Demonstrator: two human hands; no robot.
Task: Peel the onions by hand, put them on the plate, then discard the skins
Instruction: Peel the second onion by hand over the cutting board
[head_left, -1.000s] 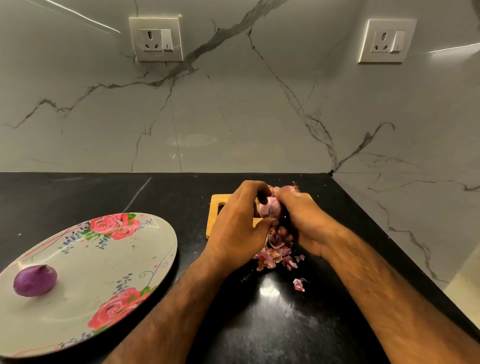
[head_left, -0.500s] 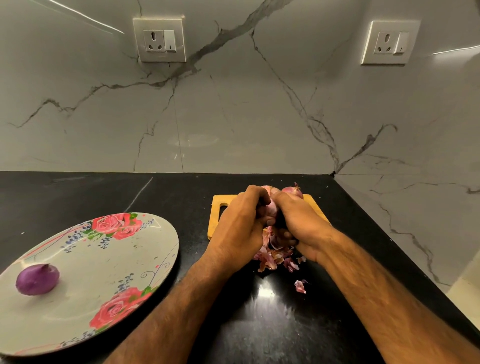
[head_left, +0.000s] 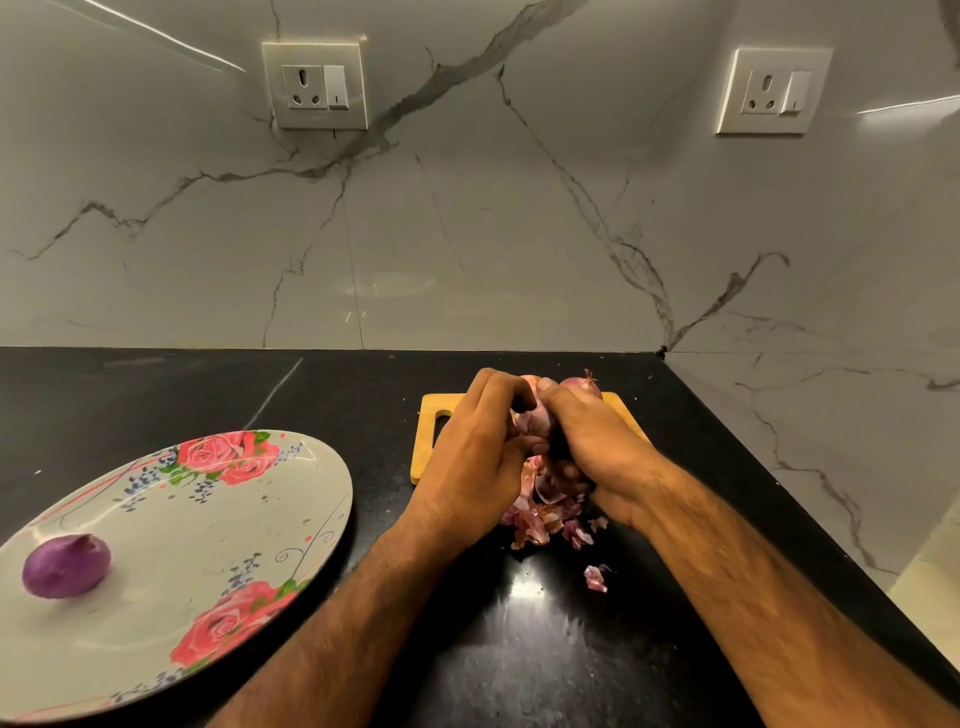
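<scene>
Over the near edge of a small wooden cutting board (head_left: 434, 402), my left hand (head_left: 480, 454) and my right hand (head_left: 592, 441) both grip a pinkish onion (head_left: 535, 418). It is mostly hidden between my fingers. Behind my right hand, an unpeeled onion (head_left: 579, 385) with a dry tip sits on the board. Loose pink skins (head_left: 545, 514) lie in a heap below my hands, with one scrap (head_left: 595, 578) nearer to me. One peeled purple onion (head_left: 66, 565) rests on the left side of a large floral plate (head_left: 218, 525).
The black counter (head_left: 519, 649) ends at a marble wall behind and a marble side wall (head_left: 805, 441) on the right. Two wall sockets (head_left: 314, 85) (head_left: 771, 91) are mounted above. The counter's right edge drops off near my right forearm.
My hands have closed tighter round the onion, hiding more of it, and have shifted slightly on it. The plate and its peeled onion have not moved.
</scene>
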